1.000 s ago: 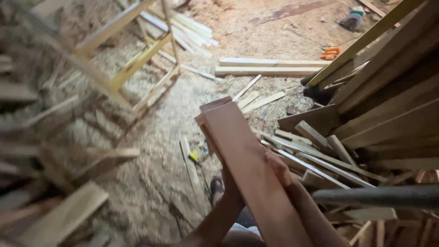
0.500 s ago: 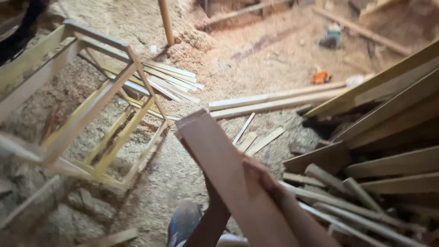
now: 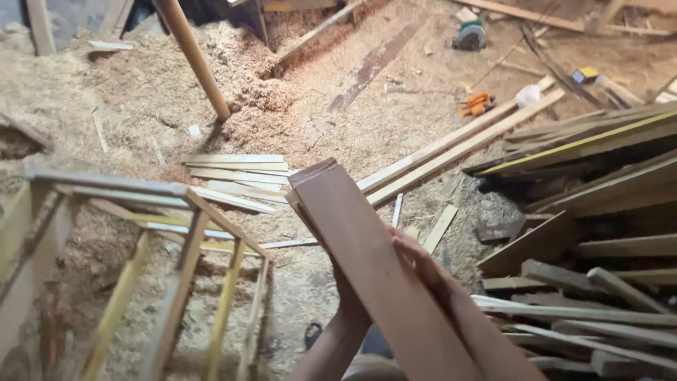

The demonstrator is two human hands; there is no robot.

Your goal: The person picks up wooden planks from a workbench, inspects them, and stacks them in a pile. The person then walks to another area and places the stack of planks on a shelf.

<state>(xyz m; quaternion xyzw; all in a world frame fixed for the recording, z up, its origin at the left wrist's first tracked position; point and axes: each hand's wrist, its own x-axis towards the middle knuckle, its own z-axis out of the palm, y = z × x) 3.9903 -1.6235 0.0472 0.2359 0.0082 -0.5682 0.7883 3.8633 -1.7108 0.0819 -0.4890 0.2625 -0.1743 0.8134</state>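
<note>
Both hands grip a reddish-brown board that slants up and away from the person over the sawdust floor. The right hand clamps its right edge, fingers curled over the face; the left hand holds it from beneath (mostly hidden by the board). A wooden frame stands to the left, stacked planks to the right.
</note>
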